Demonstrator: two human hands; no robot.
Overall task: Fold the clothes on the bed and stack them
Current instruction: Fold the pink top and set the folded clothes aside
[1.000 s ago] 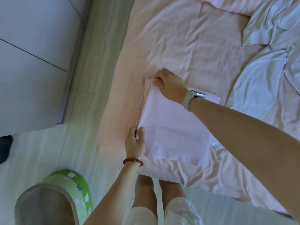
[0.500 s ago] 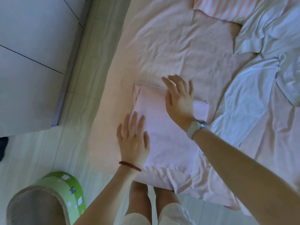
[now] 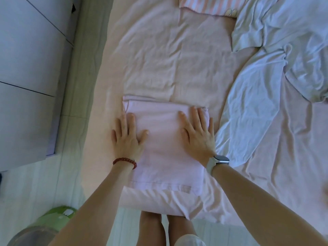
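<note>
The folded pale pink cloth rectangle (image 3: 165, 144), at the lower centre, is now pressed flat by the left hand (image 3: 126, 137) and right hand (image 3: 197, 137), fingers straightened after pinching; folding seems finished.

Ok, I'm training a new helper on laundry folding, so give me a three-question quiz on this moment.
1. True or false: both hands lie flat on the folded pink garment.
2. Which wrist wears the red bracelet? A) left B) right
3. Fill in: the unfolded clothes still waiting on the bed are pale ____.

Key: 1 true: left hand and right hand press it with straight fingers. 2 A; the right wears a watch. 3 blue: the blue clothes lie crumpled to the right.
</note>
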